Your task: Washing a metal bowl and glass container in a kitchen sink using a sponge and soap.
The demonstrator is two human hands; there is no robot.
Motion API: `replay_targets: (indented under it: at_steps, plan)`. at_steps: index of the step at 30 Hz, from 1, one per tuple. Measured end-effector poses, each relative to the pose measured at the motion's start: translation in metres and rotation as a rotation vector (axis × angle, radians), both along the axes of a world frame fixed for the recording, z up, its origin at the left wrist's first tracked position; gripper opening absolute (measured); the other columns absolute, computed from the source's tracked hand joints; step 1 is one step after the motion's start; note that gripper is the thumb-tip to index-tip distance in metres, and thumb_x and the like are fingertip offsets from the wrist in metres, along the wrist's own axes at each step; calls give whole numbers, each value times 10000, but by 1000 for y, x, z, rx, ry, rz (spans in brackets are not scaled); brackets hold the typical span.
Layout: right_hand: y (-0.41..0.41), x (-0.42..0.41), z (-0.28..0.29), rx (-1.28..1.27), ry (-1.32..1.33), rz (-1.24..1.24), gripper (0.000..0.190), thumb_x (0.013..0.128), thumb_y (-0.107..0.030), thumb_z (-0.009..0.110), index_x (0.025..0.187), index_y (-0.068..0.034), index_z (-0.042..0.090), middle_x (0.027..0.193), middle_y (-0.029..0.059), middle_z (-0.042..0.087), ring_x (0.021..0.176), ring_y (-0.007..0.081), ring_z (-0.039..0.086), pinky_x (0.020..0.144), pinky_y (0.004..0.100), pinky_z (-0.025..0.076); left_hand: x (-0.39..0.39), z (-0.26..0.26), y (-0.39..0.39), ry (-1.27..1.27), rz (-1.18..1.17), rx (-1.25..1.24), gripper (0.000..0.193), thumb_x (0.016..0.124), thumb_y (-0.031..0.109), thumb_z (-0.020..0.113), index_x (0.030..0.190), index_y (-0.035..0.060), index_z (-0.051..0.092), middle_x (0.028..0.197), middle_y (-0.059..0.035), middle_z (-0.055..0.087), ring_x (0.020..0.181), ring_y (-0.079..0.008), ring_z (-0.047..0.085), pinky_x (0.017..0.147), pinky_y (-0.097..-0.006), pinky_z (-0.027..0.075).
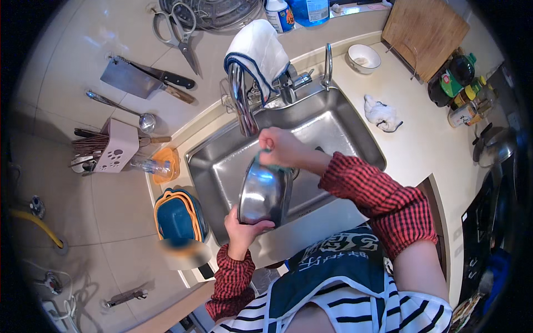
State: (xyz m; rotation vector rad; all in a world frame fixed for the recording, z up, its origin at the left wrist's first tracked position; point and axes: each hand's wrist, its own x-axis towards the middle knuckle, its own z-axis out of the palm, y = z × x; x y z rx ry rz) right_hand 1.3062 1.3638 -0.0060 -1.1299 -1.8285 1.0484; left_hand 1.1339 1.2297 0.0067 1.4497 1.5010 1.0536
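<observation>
My left hand (245, 233) grips the lower rim of a shiny stainless steel bowl (262, 193), which is tilted on its side over the stainless steel sink (320, 133). At the bowl's upper edge, my right hand (279, 147) is closed around a green cloth or scrubber (263, 159), mostly hidden by the fingers. The end of the chrome faucet (249, 125) is just above and left of my right hand, with no visible stream of water. A white towel with a blue border (260, 50) hangs over the faucet.
Nested blue and orange baskets (177, 216) stand left of the sink, near an orange container (160, 179). On the right counter lie a crumpled white cloth (381, 114) and a white bowl (363, 60). A cleaver (131, 77), scissors (177, 35) and ladle (145, 121) hang on the tiled wall.
</observation>
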Motion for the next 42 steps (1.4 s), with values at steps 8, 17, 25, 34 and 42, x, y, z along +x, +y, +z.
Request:
replay_targets:
  at_steps: [8,17,25,34,42]
  plan:
    - [-36,-33,10,422,204,182,102,564,-126,605,559,-60,527,573,72,519,604,206,517,603,320,400,-1,-9,3,137,67,5,494,434,36,788,861,2,544,769,-38,595,688,-109,556,619,-247,460]
    - [-52,-49,8,590,21,89,55,628,-101,589,624,-61,552,656,35,556,615,129,539,565,252,416,-11,-23,4,151,75,122,450,450,15,780,835,10,546,711,-31,587,610,-92,543,554,-230,457]
    - [-32,-32,9,56,156,-60,131,645,-139,591,635,-14,551,674,106,548,640,210,544,593,315,428,-8,-13,2,172,84,67,456,433,16,792,823,-4,557,734,-30,595,626,-96,548,574,-242,461]
    - [-6,-16,-18,-104,406,-8,153,716,-165,535,693,-15,560,692,96,527,674,252,500,651,323,406,-4,-28,-2,-425,264,41,209,641,-40,500,846,-6,513,729,-50,570,641,-115,548,573,-237,453]
    - [-36,-22,6,418,108,-179,121,738,-148,530,768,-41,577,763,73,512,736,250,480,664,331,386,-12,-44,9,-789,313,-44,330,845,285,469,992,-9,439,892,-85,541,783,-152,541,696,-281,449]
